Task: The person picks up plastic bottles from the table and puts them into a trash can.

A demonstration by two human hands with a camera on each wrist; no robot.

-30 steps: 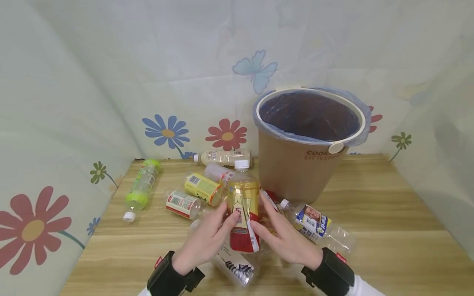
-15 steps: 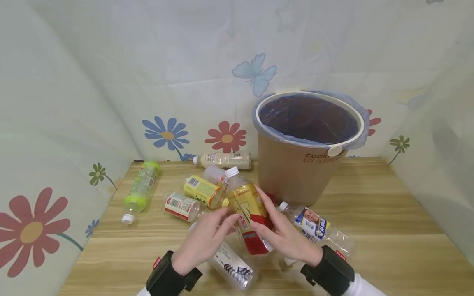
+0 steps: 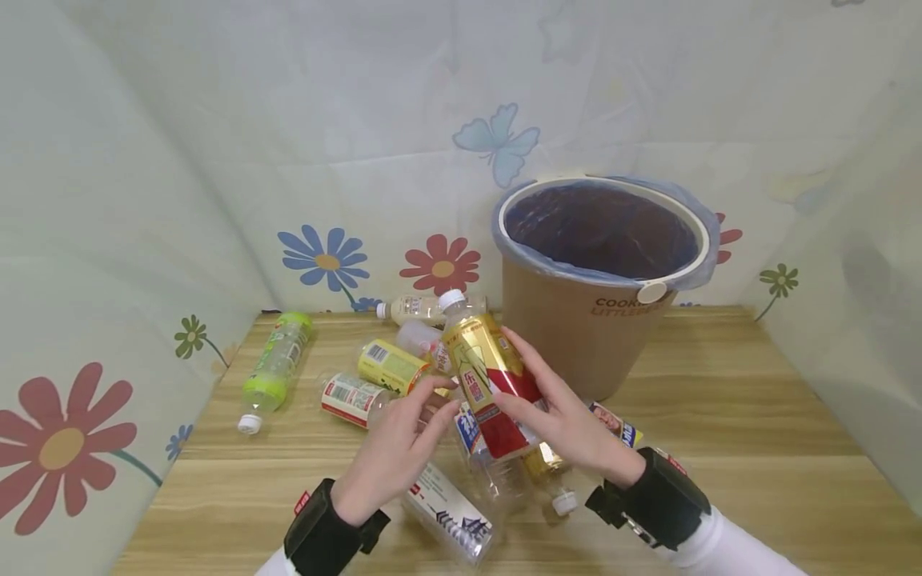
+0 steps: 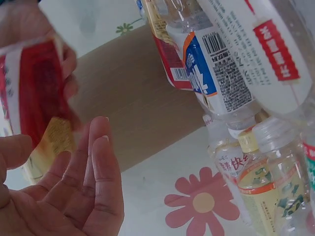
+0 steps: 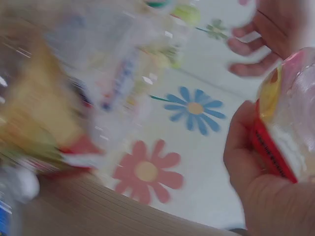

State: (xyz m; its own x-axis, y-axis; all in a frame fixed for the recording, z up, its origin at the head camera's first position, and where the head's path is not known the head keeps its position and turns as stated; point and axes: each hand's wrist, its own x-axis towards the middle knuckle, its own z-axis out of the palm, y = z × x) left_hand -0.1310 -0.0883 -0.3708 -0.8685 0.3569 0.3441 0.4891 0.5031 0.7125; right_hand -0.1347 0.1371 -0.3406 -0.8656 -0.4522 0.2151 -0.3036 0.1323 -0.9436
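My right hand (image 3: 576,424) grips a plastic drink bottle (image 3: 490,384) with a gold and red label and a white cap. The bottle is held above the other bottles, its cap end tilted up and to the left. My left hand (image 3: 392,452) is just left of it, fingers loosely bent, holding nothing; the right wrist view shows a gap between the left hand (image 5: 266,42) and the bottle (image 5: 280,132). Under the hands lie a bottle with a white pagoda label (image 3: 450,512), one with a blue label (image 3: 470,432), and a gold-labelled one (image 3: 543,462), partly hidden.
A brown bin (image 3: 576,336) lined with a blue bag stands at the back right. Yellow-labelled (image 3: 392,364), red-and-white-labelled (image 3: 351,398) and green (image 3: 277,364) bottles lie to the left. Another bottle (image 3: 414,308) lies along the back. Floral cloth walls surround the wooden table (image 3: 756,432).
The gold-and-red bottle has gone from upright between both hands to tilted left, then been raised in the right hand. The left hand has come away from it.
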